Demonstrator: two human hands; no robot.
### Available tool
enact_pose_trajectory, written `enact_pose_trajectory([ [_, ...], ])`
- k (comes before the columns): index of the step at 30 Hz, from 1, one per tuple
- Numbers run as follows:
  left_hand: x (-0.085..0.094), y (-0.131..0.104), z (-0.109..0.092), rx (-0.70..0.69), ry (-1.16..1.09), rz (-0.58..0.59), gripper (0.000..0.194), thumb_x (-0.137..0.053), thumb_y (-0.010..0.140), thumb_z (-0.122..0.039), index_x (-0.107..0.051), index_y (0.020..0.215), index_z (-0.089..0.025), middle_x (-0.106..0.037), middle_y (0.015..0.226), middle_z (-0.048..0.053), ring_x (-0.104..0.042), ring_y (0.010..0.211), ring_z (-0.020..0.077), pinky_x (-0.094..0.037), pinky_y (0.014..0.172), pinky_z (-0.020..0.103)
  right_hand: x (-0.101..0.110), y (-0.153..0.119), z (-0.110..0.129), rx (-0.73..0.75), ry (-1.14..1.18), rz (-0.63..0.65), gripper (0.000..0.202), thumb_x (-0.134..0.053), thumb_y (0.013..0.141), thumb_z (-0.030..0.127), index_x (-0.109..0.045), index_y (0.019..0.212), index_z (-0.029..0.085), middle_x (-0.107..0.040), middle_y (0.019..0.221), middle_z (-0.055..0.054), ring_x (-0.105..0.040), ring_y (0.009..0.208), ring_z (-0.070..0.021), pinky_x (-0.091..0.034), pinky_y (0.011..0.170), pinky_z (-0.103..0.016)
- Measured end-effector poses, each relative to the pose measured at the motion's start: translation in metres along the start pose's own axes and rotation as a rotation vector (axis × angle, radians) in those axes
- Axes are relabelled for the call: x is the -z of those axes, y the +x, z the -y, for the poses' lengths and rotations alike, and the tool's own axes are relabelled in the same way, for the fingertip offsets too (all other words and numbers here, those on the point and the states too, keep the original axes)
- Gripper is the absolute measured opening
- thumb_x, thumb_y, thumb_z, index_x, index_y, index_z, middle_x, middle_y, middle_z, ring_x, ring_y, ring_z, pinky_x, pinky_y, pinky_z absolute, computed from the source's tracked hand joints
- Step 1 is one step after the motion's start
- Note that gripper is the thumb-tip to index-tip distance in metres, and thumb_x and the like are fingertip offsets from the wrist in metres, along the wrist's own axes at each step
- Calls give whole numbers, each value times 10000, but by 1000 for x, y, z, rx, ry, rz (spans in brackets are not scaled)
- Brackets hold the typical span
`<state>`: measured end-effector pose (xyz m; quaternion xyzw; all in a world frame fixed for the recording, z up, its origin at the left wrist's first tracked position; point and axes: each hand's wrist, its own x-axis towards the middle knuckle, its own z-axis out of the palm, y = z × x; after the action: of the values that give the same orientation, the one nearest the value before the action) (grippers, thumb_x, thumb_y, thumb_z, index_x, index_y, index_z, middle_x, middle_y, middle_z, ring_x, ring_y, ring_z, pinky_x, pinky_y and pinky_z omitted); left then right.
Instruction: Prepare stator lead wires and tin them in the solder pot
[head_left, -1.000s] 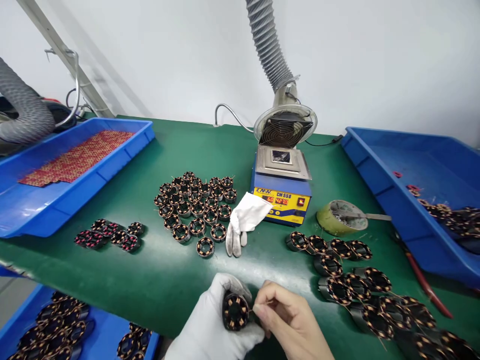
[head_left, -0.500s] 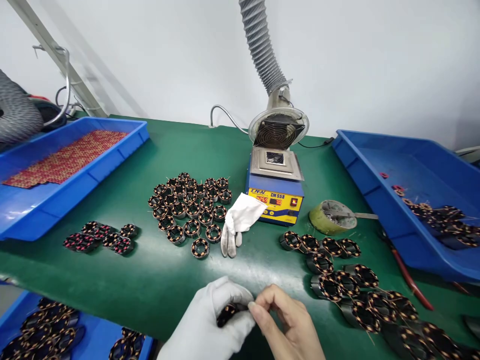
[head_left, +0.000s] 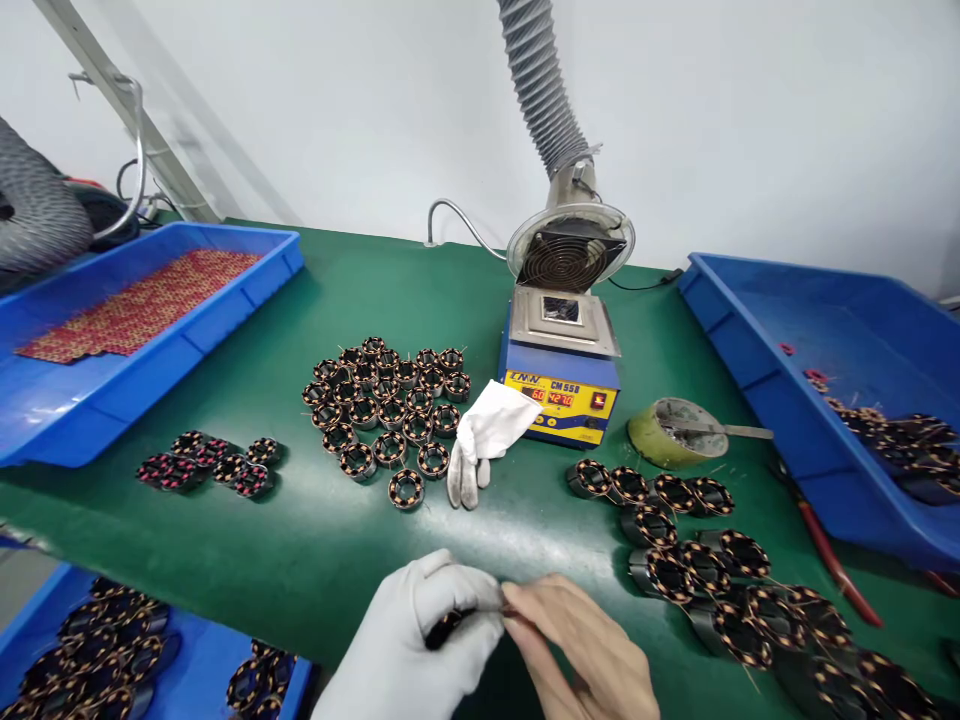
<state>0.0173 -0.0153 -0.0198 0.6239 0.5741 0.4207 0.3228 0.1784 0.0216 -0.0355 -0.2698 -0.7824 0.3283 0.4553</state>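
Left hand (head_left: 401,635), in a white fabric glove, curls around one dark coil core (head_left: 444,630), mostly hidden, near centre. Right hand (head_left: 581,640), bare, pinches at the glove's fingertips; cannot tell on what. Counts: about two dozen black, copper-wound ring cores (head_left: 357,461), middle; seven pink- and copper-topped ring cores (head_left: 229,467), left; blue plastic trays (head_left: 195,345), three. Green tabletop (head_left: 322,560): near edge passes above the near-left tray; open strip between hands and middle cores, wider leftward.
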Motion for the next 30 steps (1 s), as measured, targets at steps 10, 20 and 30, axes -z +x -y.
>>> enact_pose_trajectory([
  [10,0,-5,-1,-429,558,-135,201,-355,982,-150,-531,907,-211,-580,632,-26,-549,458,134,-443,445,236,-6,-5,0,-591,462,-7,414,-403,990,368,-534,632,207,-549,487,13,-528,460,-132,-429,467,-229],
  [20,5,-5,-5,-510,738,-150,213,-344,955,-100,-537,940,-190,-605,630,-11,-555,445,143,-442,427,249,-10,-6,1,-458,303,82,342,-428,967,289,-517,646,210,-497,494,18,-506,459,-136,-434,488,-250],
  [30,3,-2,-1,-392,402,-134,188,-394,960,-151,-564,900,-206,-585,654,-22,-572,493,113,-464,473,195,-2,-3,0,41,-53,-8,278,-583,807,-5,-644,950,225,-700,733,-31,-653,678,-166,-522,637,-252],
])
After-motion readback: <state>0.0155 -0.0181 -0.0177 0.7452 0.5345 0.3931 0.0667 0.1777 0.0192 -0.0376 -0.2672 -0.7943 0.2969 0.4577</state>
